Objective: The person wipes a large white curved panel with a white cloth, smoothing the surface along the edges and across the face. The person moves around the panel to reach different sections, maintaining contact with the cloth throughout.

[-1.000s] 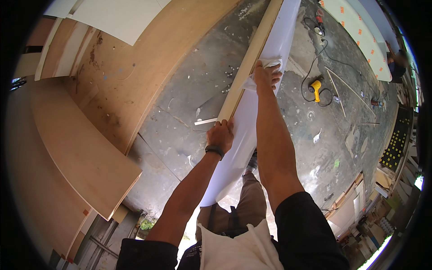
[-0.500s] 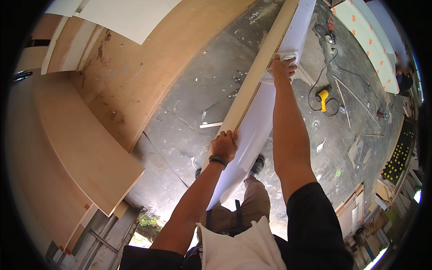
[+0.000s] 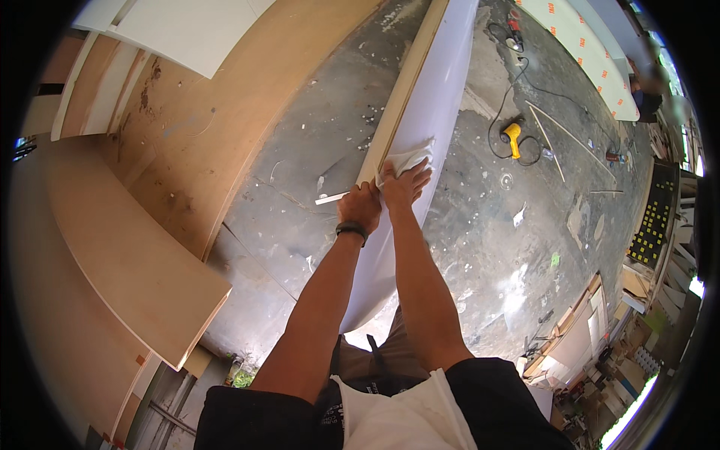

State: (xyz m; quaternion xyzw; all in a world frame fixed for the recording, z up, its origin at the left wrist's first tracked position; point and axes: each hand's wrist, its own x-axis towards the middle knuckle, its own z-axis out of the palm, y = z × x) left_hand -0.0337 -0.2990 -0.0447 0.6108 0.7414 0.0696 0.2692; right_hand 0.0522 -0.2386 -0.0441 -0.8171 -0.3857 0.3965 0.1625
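A long board (image 3: 405, 94) stands on its edge in front of me, its bare wood edge upward. A glossy white sheet (image 3: 442, 71) covers the side to the right and curves down from that edge. My left hand (image 3: 360, 206) is closed over the wood edge, with a dark band at the wrist. Just beside it, my right hand (image 3: 403, 184) presses a crumpled white cloth (image 3: 412, 155) against the white sheet, fingers lying over the cloth. The palm side of each hand is hidden.
A yellow heat gun (image 3: 513, 140) with a black cord lies on the concrete floor, right of the board. Beyond it is a red power tool (image 3: 514, 28). Thin strips (image 3: 546, 142) lie nearby. Large plywood sheets (image 3: 135, 247) fill the left; a person (image 3: 646, 97) is at far right.
My right hand has drawn the cloth along the white sheet toward me, and is now beside my left hand. My left hand still grips the edge. The view has shifted slightly.
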